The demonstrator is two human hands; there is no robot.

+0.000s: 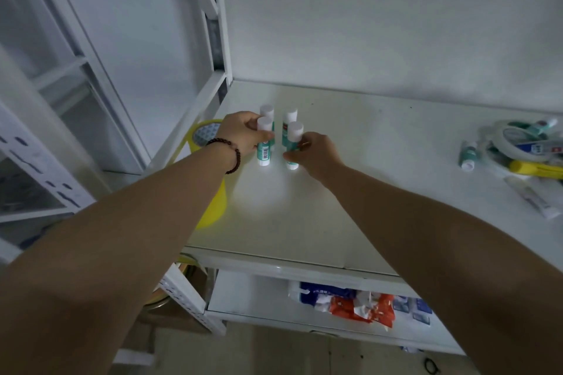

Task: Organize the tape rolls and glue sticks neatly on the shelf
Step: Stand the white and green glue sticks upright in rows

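Several green-and-white glue sticks stand upright in a tight cluster on the white shelf (350,192), near its back left corner. My left hand (240,134), with a dark bead bracelet on the wrist, grips the front left glue stick (263,149). My right hand (316,154) holds the front right glue stick (293,143) low on its body. Two more sticks (289,117) stand just behind them. Yellow tape rolls (201,137) are stacked at the shelf's left edge, partly hidden by my left forearm.
At the right end lies a pile (518,152) of tape rolls, a loose glue stick (467,155), a yellow item and a white tube (531,198). The shelf's white upright post (221,24) stands at the back left. A lower shelf holds coloured packets (362,304).
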